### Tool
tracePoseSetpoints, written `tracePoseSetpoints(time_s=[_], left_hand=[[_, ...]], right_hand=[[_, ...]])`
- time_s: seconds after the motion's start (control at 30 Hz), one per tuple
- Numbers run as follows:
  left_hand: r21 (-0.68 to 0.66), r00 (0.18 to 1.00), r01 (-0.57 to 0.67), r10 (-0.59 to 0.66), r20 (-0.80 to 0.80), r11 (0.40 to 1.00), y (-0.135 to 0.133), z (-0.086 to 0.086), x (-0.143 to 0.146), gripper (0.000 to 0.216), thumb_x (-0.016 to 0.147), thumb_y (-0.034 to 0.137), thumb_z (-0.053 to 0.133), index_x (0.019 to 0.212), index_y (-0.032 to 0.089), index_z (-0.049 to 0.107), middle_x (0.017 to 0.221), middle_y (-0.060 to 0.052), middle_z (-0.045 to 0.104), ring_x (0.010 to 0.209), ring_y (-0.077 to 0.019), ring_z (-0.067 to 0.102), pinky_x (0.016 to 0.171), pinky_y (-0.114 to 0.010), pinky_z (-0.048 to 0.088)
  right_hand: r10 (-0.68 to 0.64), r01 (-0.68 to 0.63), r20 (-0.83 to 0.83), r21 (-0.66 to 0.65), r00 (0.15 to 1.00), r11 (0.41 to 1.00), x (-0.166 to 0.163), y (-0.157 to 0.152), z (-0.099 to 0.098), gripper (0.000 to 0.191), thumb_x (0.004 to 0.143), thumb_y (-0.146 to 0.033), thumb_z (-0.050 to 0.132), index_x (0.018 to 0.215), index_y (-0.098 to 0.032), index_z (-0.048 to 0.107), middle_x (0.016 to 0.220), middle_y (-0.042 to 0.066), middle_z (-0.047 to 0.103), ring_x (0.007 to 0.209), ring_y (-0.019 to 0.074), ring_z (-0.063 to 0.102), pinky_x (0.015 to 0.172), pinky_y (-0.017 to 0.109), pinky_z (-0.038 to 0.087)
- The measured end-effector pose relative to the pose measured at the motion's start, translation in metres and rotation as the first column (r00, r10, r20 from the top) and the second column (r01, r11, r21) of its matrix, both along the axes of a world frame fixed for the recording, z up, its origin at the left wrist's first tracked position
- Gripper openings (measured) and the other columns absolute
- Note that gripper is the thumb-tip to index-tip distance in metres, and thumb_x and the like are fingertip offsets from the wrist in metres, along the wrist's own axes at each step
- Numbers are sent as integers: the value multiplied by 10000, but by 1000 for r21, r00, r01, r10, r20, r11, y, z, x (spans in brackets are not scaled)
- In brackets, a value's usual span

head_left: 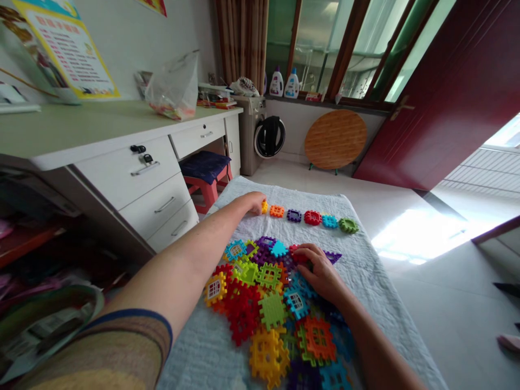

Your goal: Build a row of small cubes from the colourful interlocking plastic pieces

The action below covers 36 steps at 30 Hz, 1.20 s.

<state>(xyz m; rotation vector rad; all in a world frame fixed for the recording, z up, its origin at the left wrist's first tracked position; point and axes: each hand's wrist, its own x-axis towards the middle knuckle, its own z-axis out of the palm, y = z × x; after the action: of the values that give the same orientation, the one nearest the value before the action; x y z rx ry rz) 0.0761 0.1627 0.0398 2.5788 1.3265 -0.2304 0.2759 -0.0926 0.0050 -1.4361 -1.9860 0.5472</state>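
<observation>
My left hand (255,203) is at the far left end of a row of plastic interlocking blocks, its fingers closed on a yellow block (264,207). To its right along the row lie an orange block (277,211), a purple block (294,215), a red block (312,218), a blue block (330,221) and a green block (348,226). Nearer to me spreads a heap of mixed blocks (272,310). At the heap's right side my right hand (319,266) curls its fingers over another red block (298,253), partly hidden by them. A purple triangle piece (333,257) lies beside that hand.
A pale blue cloth (377,303) covers the table. On the left stands a white desk (122,127) with drawers and a plastic bag (174,89). Behind are a stool (207,173), a washing machine (251,130) and a round wooden tabletop (335,138). A red door (439,103) is at right.
</observation>
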Motion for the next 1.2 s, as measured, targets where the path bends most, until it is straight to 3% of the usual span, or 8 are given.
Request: tracePoseSetpoints(time_s=[0.13, 0.3, 0.53, 0.63, 0.77, 0.93, 1.03, 1.2], left_hand=[[16, 1000, -22, 22, 5, 1000, -1, 1, -2, 706, 505, 152, 724, 1199, 131, 597, 1204, -155, 631, 1008, -315, 621, 820, -339, 492], [118, 998, -34, 27, 65, 992, -19, 12, -14, 917, 554, 234, 754, 1394, 128, 403, 1421, -199, 444, 1274, -343, 451, 1012, -374, 400], [209, 950, 53, -114, 292, 977, -103, 20, -43, 668, 725, 287, 647, 1336, 94, 459, 1335, -176, 530, 1243, -277, 492, 1070, -341, 347], [158, 948, 51, -98, 304, 986, -141, 14, -53, 457, 792, 185, 513, 1245, 136, 543, 1261, -131, 598, 1185, -237, 541, 1039, -335, 381], [135, 958, 50, -86, 274, 990, -177, 2, -58, 374, 817, 148, 449, 1156, 151, 605, 1202, -113, 630, 1148, -233, 557, 1029, -351, 392], [186, 935, -63, -6, 354, 981, -194, -15, -48, 447, 826, 286, 565, 1246, 135, 564, 1262, -134, 590, 1204, -253, 514, 1059, -358, 368], [181, 915, -129, 47, 400, 975, -195, -25, -41, 452, 817, 394, 609, 1223, 195, 587, 1170, -99, 640, 1115, -251, 568, 1005, -378, 409], [199, 872, -61, -45, 487, 978, -194, -30, -38, 211, 813, 291, 611, 1007, 227, 661, 996, -40, 680, 965, -216, 610, 952, -379, 429]], right_hand=[[5, -5, -6, 10, 1000, 1000, 0, 0, 0, 283, 811, -144, 575, 1068, -244, 638, 1147, 64, 584, 1095, 226, 543, 987, 423, 421], [1, -1, 11, 19, 1000, 1000, 1, 1, -3, 272, 814, -154, 576, 1064, -239, 641, 1126, 72, 585, 1089, 236, 548, 991, 443, 415], [11, -13, 35, 55, 999, 998, 3, 3, -9, 281, 800, -158, 588, 1066, -233, 641, 1121, 72, 596, 1081, 236, 550, 986, 438, 413], [5, -9, 55, 60, 998, 998, 3, 3, -9, 276, 792, -150, 591, 1052, -226, 641, 1110, 71, 602, 1073, 233, 554, 995, 439, 402], [12, -16, 73, 62, 997, 998, 3, 3, -9, 266, 805, -166, 583, 1059, -222, 640, 1109, 74, 602, 1072, 233, 553, 990, 433, 404], [11, -17, 80, 75, 997, 997, 3, 4, -9, 264, 790, -160, 585, 1041, -220, 643, 1098, 72, 606, 1070, 234, 558, 994, 429, 396], [6, -12, 83, 77, 997, 997, 3, 4, -9, 276, 777, -145, 584, 1038, -217, 640, 1097, 72, 607, 1062, 234, 559, 987, 432, 395], [12, -20, 92, 82, 996, 996, 3, 4, -11, 280, 776, -150, 586, 1041, -220, 645, 1096, 68, 608, 1061, 235, 555, 986, 436, 393]])
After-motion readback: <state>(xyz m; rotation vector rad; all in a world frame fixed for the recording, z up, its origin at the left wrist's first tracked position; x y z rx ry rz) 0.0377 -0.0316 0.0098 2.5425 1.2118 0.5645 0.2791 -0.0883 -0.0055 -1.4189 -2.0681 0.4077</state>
